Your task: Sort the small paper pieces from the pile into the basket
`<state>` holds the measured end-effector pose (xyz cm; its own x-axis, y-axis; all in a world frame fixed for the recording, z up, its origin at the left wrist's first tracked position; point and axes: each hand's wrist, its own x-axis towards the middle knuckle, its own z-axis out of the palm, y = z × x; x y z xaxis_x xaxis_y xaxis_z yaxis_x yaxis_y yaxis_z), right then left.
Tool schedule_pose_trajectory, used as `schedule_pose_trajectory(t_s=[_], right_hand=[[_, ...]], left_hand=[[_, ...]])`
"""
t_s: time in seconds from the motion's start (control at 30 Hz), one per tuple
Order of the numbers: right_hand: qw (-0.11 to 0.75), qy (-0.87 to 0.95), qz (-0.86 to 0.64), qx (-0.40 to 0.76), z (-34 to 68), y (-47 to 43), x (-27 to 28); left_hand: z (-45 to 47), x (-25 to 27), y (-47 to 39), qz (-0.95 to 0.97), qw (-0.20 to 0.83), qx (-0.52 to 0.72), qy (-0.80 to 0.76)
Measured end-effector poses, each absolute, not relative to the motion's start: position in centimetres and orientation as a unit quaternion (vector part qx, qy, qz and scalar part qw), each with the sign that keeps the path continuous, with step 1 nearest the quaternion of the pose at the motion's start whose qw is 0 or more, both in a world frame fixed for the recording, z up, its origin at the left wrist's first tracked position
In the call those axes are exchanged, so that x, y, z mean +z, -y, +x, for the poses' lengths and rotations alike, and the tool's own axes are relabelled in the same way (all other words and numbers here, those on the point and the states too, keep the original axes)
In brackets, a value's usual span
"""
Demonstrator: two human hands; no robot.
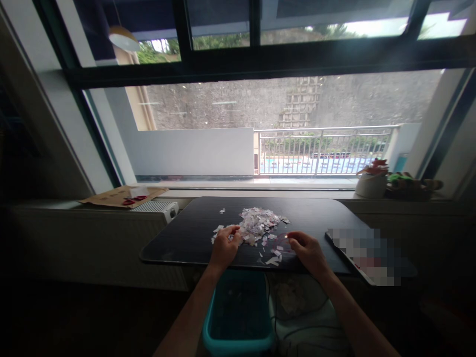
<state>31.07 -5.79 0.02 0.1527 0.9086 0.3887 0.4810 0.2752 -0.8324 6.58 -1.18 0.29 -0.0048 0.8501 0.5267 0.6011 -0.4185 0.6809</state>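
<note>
A heap of small white paper scraps (258, 220) lies on the dark table (308, 210), with loose bits scattered around its near side. My left hand (224, 247) is at the heap's left edge, its thumb and fingers drawn together; what they hold, if anything, is too small to make out. To the right of the heap, my right hand (308, 250) pinches a thin, see-through, pinkish piece (279, 243) whose exact kind I cannot tell. A few longer white strips (274, 260) lie near the table's front edge between my hands.
Below the table edge stands a turquoise tub (238, 343), beside a pale container (312, 329) with cables across it. A blurred-out flat object (366, 258) rests at the table's right. Red scissors (134, 200) lie on brown paper (107, 197) at left. A white pot (371, 185) stands on the sill.
</note>
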Motion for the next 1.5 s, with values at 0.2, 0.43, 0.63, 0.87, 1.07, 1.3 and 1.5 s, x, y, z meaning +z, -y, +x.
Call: schedule_pose_trajectory(t_s=[0.2,0.43,0.63,0.87,1.07,1.3,1.5], right_hand=[[0.505,0.634,-0.540,0.227,31.11,5.74,-0.20],[0.487,0.679,-0.492,0.243,30.89,5.64,-0.17],[0.465,0.715,-0.473,0.220,30.59,5.50,-0.10],[0.495,0.683,-0.492,0.219,30.98,5.69,-0.16],[0.470,0.716,-0.455,0.242,30.62,5.61,0.00],[0.450,0.716,-0.486,0.219,30.75,5.73,-0.16],[0.459,0.723,-0.479,0.194,30.69,5.91,-0.02]], left_hand=[[6.56,0.18,1.09,0.691,0.133,0.483,-0.522],[6.54,0.22,1.10,0.692,0.132,0.481,-0.522],[6.63,0.22,1.16,0.692,0.120,0.486,-0.520],[6.61,0.30,1.19,0.692,0.124,0.484,-0.520],[6.58,0.20,1.09,0.693,0.123,0.482,-0.522],[6.58,0.19,1.07,0.694,0.118,0.481,-0.523],[6.60,0.23,1.10,0.695,0.122,0.479,-0.523]])
